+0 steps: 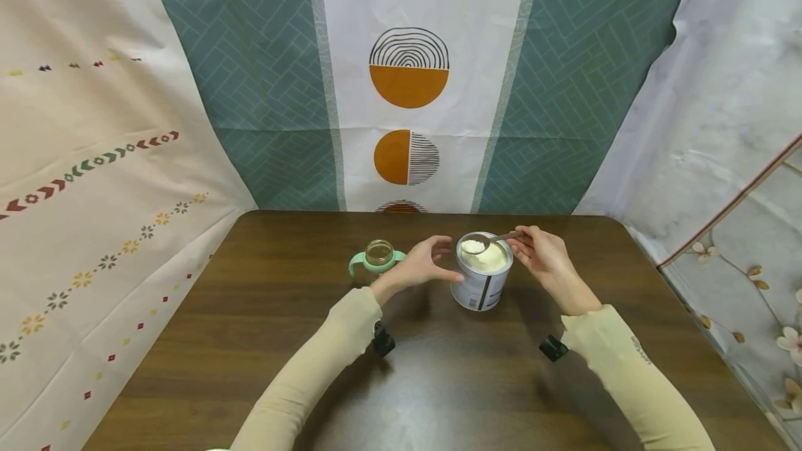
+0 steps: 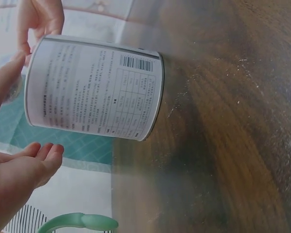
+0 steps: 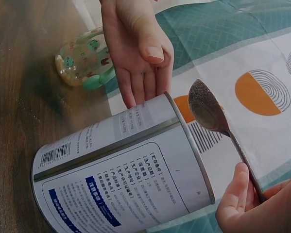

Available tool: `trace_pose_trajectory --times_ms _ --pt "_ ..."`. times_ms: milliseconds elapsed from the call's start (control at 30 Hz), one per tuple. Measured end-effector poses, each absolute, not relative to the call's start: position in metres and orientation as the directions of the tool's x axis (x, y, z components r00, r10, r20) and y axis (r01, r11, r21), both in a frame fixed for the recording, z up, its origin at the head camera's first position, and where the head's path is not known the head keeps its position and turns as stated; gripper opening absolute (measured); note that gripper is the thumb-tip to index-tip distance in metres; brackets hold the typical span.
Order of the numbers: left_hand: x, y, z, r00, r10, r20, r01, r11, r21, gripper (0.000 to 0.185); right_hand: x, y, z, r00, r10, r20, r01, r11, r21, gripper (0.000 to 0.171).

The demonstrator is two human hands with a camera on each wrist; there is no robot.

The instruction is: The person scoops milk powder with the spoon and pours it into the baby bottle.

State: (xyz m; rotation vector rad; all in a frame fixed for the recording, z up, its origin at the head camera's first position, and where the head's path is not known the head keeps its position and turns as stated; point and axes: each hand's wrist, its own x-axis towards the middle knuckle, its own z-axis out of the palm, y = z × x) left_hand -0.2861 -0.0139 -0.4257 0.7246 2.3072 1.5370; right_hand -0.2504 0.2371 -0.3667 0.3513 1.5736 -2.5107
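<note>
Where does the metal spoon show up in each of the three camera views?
Head: the spoon is just right of centre, its bowl heaped with white powder above the open can, its handle pinched by the right hand.
Left wrist: not in view.
Right wrist: right side, seen from beneath, beside the can's rim.
Shared landmark: the can, which shows in all three views.

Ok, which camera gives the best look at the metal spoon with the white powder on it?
The head view: it looks down on the metal spoon over the open white tin, so the powder heap shows. The right wrist view shows only the bowl's underside and the handle in the right hand. The left wrist view misses the spoon.
</note>
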Motion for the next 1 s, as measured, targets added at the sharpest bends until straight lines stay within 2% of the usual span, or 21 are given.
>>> trace_pose_trajectory --times_ms 300,1000 --pt "-0.288 -0.018 -0.420 -0.834 0.544 0.094 0.287 0.282 0.915 0.079 -0.250 0.234 -0.364 -0.962 -0.031 -0.272 0.257 -0.448 -0.856 0.039" --pt "-0.281 -0.027 -0.407 -0.825 0.557 0.095 0.298 0.287 0.910 0.082 -0.251 0.228 -0.360 -0.963 -0.072 -0.259 0.262 -0.468 -0.844 0.040"
